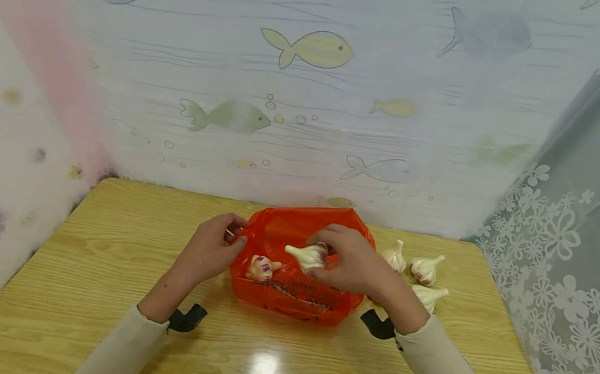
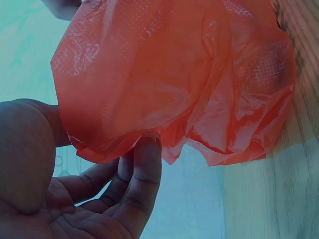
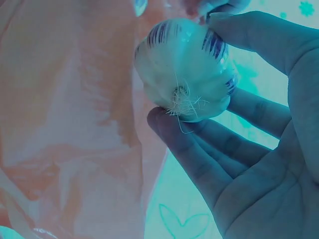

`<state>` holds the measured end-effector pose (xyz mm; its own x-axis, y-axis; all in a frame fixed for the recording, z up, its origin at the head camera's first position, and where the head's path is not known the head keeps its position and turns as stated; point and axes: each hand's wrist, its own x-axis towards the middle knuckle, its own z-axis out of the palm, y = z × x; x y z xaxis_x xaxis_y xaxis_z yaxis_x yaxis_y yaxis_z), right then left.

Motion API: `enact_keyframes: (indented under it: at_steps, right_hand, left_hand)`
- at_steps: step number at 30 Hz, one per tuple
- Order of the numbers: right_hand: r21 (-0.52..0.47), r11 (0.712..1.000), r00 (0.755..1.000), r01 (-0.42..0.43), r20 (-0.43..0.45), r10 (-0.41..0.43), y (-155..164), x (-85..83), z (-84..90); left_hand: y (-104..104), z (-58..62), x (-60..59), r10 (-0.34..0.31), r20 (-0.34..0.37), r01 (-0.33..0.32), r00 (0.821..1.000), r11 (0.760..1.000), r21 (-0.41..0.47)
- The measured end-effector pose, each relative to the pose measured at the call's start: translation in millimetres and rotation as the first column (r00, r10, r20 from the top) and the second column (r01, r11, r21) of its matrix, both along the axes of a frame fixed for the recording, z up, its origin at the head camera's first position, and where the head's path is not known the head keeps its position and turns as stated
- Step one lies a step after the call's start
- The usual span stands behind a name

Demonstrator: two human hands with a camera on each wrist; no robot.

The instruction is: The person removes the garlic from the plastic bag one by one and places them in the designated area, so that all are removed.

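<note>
A red plastic bag (image 1: 293, 301) lies on the table with its mouth spread toward the wearer. My left hand (image 1: 211, 248) pinches the bag's left rim between thumb and fingers; the left wrist view shows the fingertips at the crumpled red plastic (image 2: 144, 84). Over the bag's mouth my right hand (image 1: 353, 261) grips a garlic bulb (image 1: 309, 256) by its rounded body, stem pointing left. Up close in the right wrist view, that garlic bulb (image 3: 182, 74) has purple streaks and thin root hairs. Inside the bag at its left lies another garlic bulb (image 1: 262, 268).
To the right of the bag stand several more garlic bulbs (image 1: 426, 269), partly behind the right forearm. The wooden table (image 1: 105, 247) meets a fish-patterned curtain (image 1: 313, 110) at the back. A black wrist strap piece (image 1: 188, 318) juts from the left wrist.
</note>
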<state>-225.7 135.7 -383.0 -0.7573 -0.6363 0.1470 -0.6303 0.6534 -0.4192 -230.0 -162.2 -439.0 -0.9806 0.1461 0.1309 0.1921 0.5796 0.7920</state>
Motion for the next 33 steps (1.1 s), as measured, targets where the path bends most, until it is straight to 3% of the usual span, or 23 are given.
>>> enact_keyframes:
  at_steps: [33]
  right_hand:
    - [-0.149, 0.985, 0.996, 0.086, -0.008, -0.088, 35.4, 14.3, 13.9]
  left_hand:
    - [-1.3, 0.8, 0.8, 0.009, -0.001, -0.009, 1.0, 1.0, -0.017]
